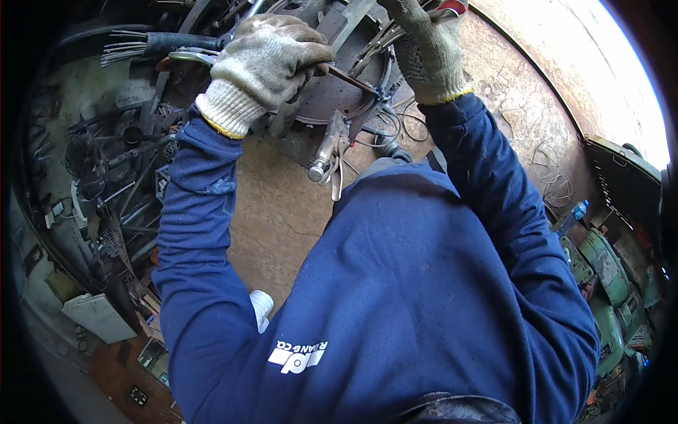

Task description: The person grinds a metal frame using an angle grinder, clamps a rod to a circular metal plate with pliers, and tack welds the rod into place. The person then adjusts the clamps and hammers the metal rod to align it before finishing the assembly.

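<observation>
My left hand (pixel 268 60), in a dirty knitted work glove, is closed around a thin dark metal rod (pixel 353 79). The rod's far end reaches down and right to the edge of a round metal piece (pixel 314 113) on the work stand. My right hand (pixel 429 60), gloved the same way, is raised at the top edge, where its fingertips are cut off. Beside it shows a red object (pixel 449 8) whose kind I cannot make out. Below the round piece, locking pliers (pixel 330 150) hang clamped on, handles toward me. A bundle of thin rods (pixel 378 46) lies between my hands.
A black tube holding several thin rods (pixel 166 44) sticks out left of my left hand. Scrap metal (pixel 116 162) is heaped along the left. Loose wire coils (pixel 554 177) lie on the floor at right, near a plastic bottle (pixel 578 212) and green machinery (pixel 607 297).
</observation>
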A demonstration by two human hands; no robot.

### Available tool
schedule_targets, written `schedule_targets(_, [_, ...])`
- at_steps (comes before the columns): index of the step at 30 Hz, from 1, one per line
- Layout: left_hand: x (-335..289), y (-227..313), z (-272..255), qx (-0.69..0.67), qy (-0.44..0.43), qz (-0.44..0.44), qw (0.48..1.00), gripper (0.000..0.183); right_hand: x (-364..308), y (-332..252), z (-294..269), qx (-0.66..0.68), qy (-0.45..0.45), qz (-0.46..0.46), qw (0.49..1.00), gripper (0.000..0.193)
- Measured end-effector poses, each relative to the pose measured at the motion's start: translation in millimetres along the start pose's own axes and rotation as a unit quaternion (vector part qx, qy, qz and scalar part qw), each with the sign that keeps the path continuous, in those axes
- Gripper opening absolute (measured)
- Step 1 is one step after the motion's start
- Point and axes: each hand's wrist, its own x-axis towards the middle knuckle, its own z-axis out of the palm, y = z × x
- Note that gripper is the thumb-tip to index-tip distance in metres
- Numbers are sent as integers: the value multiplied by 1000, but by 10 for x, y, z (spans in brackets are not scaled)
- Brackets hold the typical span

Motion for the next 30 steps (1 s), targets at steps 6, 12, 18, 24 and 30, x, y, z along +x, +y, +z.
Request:
schedule_targets(6, [-53,-31,120,-15,18,-7,1000,40,-63,-170,151,185,20,22,982,80])
schedule_targets(12, [-51,-88,148,-27,41,20,999,40,-148,106,-116,-46,4,-251,967,62])
schedule_targets(18, [33,37,4,-15,1,-31,999,30,-215,26,-21,105,-26,-156,982,85])
schedule_targets(24, [-10,96,14,-9,14,-56,998,25,-187,56,-21,-117,22,-219,968,68])
schedule_targets(30, [-3,109,101,18,50,-32,998,25,-154,-332,203,252,93,107,957,114])
